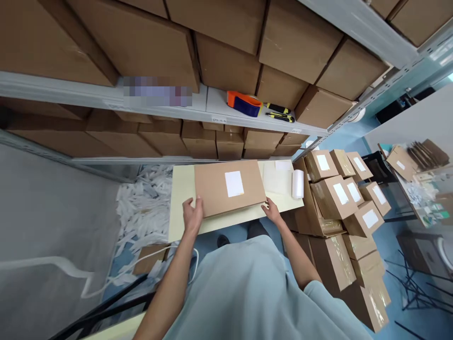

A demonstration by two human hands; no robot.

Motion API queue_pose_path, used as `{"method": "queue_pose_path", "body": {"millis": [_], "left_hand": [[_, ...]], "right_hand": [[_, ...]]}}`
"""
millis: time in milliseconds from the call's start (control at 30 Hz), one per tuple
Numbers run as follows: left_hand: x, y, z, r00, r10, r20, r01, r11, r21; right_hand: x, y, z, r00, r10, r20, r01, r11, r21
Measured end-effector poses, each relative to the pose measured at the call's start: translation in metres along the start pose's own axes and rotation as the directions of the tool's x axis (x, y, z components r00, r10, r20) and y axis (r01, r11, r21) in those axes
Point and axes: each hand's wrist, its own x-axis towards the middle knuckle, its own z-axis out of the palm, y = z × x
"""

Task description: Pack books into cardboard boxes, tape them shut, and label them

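Note:
A flat brown cardboard box point(215, 186) with a white label point(234, 183) on its top lies on a narrow pale yellow table point(182, 222). At the box's near left corner, my left hand point(193, 215) grips its side, with the thumb against the edge. My right hand point(272, 210) has its fingers bent around the near right corner; the box partly hides the fingertips. To the right of the box, a white roll point(297, 184) stands close to some pale sheets point(278, 177) on the table.
Shelves point(198, 113) packed with cardboard boxes rise behind the table. An orange and blue tape dispenser point(244, 104) and box cutters point(279, 113) lie on one shelf. Labelled boxes point(336, 196) are stacked at right. White paper scraps point(145, 208) and a cable point(141, 262) are at left.

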Motion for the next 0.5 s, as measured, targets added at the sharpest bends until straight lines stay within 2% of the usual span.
{"method": "queue_pose_path", "body": {"millis": [100, 133, 200, 267, 367, 433, 500], "left_hand": [[0.003, 0.027, 0.013, 0.977, 0.173, -0.123, -0.174, 0.985, 0.003], [0.002, 0.039, 0.021, 0.958, 0.255, -0.131, -0.258, 0.966, -0.007], [-0.006, 0.063, 0.048, 0.92, 0.385, -0.072, -0.389, 0.919, -0.058], [-0.018, 0.087, 0.087, 0.896, 0.442, 0.033, -0.434, 0.89, -0.14], [-0.039, 0.115, 0.162, 0.872, 0.443, 0.207, -0.391, 0.886, -0.25], [-0.048, 0.128, 0.216, 0.842, 0.423, 0.335, -0.357, 0.902, -0.242], [-0.05, 0.135, 0.267, 0.8, 0.384, 0.461, -0.358, 0.922, -0.147]], "right_hand": [[0.012, 0.008, -0.03, 0.998, -0.019, -0.061, 0.016, 0.998, -0.056], [0.019, 0.009, -0.041, 0.996, -0.035, -0.08, 0.028, 0.996, -0.086], [0.038, 0.011, -0.065, 0.992, -0.061, -0.114, 0.044, 0.988, -0.147], [0.064, 0.011, -0.088, 0.986, -0.068, -0.151, 0.039, 0.981, -0.192], [0.106, 0.008, -0.115, 0.977, -0.064, -0.202, 0.002, 0.956, -0.292], [0.132, 0.006, -0.128, 0.975, -0.062, -0.215, -0.029, 0.918, -0.395], [0.153, 0.006, -0.139, 0.978, -0.066, -0.199, -0.045, 0.86, -0.508]]}}
